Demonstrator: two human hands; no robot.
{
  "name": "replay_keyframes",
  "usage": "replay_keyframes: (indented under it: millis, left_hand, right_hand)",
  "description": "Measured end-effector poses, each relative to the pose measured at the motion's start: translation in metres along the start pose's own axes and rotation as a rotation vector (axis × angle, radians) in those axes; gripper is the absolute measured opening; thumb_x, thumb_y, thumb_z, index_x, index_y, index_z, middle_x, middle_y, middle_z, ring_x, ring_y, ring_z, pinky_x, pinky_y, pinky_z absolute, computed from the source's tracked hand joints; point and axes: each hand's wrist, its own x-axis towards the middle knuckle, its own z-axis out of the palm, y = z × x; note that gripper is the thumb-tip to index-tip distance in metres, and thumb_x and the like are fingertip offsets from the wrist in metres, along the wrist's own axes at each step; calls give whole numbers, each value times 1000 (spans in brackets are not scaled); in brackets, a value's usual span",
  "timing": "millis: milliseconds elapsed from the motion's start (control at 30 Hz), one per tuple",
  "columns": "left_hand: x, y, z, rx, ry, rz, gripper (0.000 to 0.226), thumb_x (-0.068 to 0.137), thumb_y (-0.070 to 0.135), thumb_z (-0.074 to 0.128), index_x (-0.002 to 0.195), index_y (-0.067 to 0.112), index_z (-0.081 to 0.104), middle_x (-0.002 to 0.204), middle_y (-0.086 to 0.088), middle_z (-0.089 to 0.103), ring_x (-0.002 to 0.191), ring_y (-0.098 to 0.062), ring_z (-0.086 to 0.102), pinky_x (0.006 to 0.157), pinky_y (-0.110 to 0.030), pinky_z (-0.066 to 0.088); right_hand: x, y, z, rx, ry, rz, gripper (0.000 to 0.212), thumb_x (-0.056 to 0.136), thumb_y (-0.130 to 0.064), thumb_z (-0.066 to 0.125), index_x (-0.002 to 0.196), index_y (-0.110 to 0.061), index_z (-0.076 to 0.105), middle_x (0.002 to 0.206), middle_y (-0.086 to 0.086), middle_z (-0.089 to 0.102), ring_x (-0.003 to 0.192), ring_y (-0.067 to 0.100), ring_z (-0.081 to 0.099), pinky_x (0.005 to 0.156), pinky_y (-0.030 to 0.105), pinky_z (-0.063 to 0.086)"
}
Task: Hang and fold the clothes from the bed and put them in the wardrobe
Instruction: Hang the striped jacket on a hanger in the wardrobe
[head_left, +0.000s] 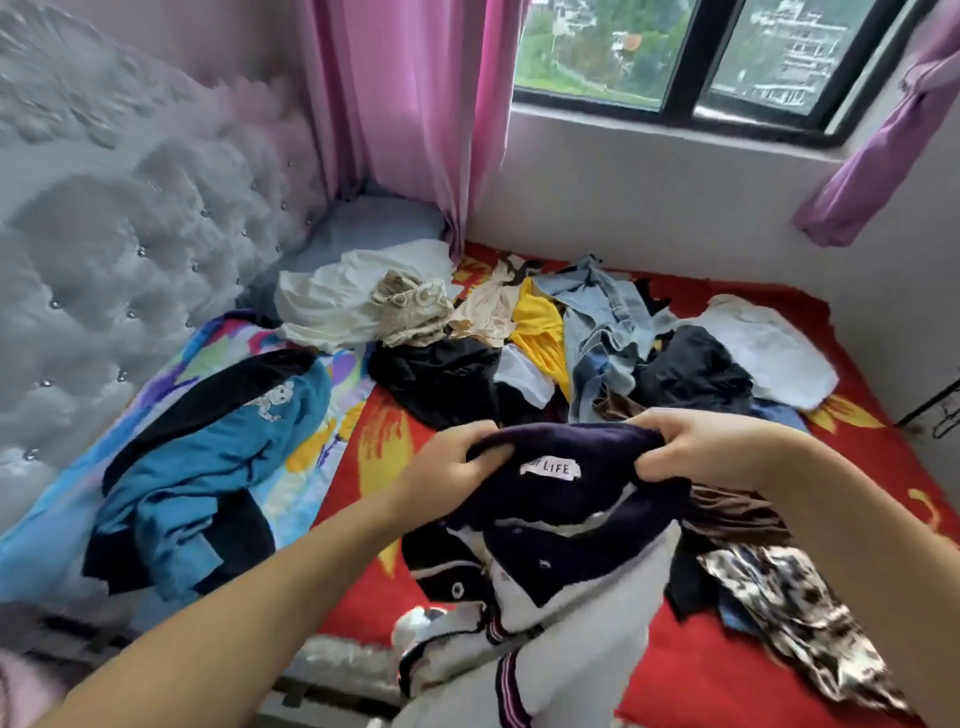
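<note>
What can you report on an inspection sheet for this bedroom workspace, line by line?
Surface: bed with red flowered sheet, mostly covered by clothes.
Job's things: dark purple garment with white "LIFE" label, held up at its collar; blue top lying at left; mixed pile of white, yellow, denim and black clothes farther back.
Clutter: patterned fabric at right, unsorted.
Hands: left hand and right hand each grip the purple garment's collar.
Cables: nothing seen.
Surroundings: grey tufted headboard, pink curtain, window; wardrobe not in view.
</note>
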Motion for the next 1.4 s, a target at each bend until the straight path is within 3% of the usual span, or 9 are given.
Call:
replay_keyframes:
  millis: [133,333,433,533,667,800,1133,1267,1400]
  left_hand:
    - [-36,61,7,-104,175,-9,19,92,19,55,75,15,62,66,1,60,62,-5,54,58,-24,42]
    - [-100,130,22,53,258,-67,30,92,13,56,62,20,53,53,13,49,51,-1,45,51,-17,34]
    - [-144,149,24,102,309,-84,18,90,9,57,72,5,61,63,-5,60,59,-15,53,58,-32,41]
    - [-196,167,19,123,344,-76,18,87,12,57,85,-4,62,78,-23,63,74,-34,59,65,-39,45]
    - [-291,183,9,148,452,-70,20,88,14,65,70,19,58,60,6,55,58,-8,52,60,-24,41]
    - [-404,190,8,246,437,-158,27,78,42,74,97,31,60,81,12,68,73,-2,65,71,-26,52]
    - [-622,174,12,685,898,-586,23,91,22,54,111,19,64,106,-1,60,97,-23,60,69,-29,41]
    - [-673,179,19,372,992,-842,19,97,29,47,95,12,56,86,-3,61,90,-27,61,61,-30,37]
    - [-717,191,39,-170,1186,-859,23,101,20,41,95,19,63,97,-8,68,88,-21,62,68,-27,42]
  right_hand:
    - [-27,27,26,-32,-4,-53,39,76,3,54,112,-10,65,106,6,71,97,16,66,92,37,52]
    - [-60,18,105,-417,252,-253,90,83,-47,67,151,-43,9,145,-25,28,134,-8,26,108,17,26]
    - [-72,12,169,-228,323,-418,68,84,-28,69,137,-49,33,123,-26,55,111,-14,50,88,7,39]
    - [-78,5,206,-311,553,-384,15,91,-14,60,104,-21,64,87,0,68,83,17,64,68,26,44]
    - [-110,-19,251,-177,646,-569,14,91,-2,56,88,-11,68,78,4,69,75,21,63,69,34,47]
    - [-154,-57,327,24,543,-764,40,81,12,52,80,-25,66,72,-10,67,69,5,60,62,19,44]
    - [-200,-118,480,-198,310,-892,44,71,13,58,79,-30,64,70,-11,67,67,-1,57,64,10,41]
    - [-207,-132,528,-179,180,-931,37,73,4,58,76,-31,68,72,-8,69,69,4,62,64,20,46]
    - [-215,-137,570,-148,67,-980,50,75,4,54,73,-45,66,76,-23,67,72,-10,60,61,3,40]
